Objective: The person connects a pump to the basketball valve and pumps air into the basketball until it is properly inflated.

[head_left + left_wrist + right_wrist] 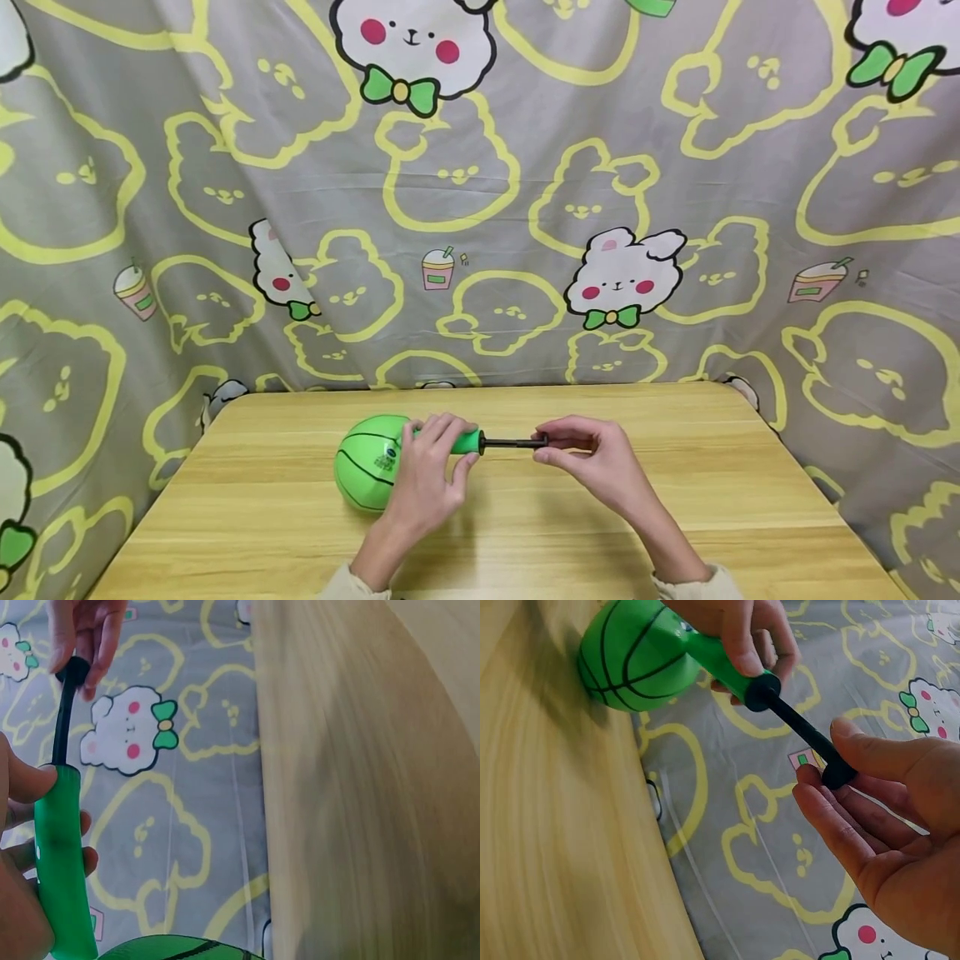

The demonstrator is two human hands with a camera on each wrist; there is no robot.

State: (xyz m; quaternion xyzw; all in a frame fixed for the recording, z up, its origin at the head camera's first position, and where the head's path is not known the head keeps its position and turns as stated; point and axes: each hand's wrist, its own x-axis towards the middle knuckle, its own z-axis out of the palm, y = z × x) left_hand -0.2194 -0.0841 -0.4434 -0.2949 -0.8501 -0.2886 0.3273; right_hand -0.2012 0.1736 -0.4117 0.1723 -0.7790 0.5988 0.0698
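Observation:
A green ball with black basketball lines sits on the left part of the table. My left hand grips the green barrel of a hand pump, fingers on the far side and thumb near its black collar. The barrel's other end points at the ball, and the spot where they meet is behind my hand in the head view. A thin black rod is drawn out of the barrel toward the right. At its end, my right hand pinches the small black handle between thumb and fingertips.
The wood-grain table has rounded far corners. Behind it and at both sides hangs a grey curtain printed with cartoon animals and yellow outlines, close to the table's far edge.

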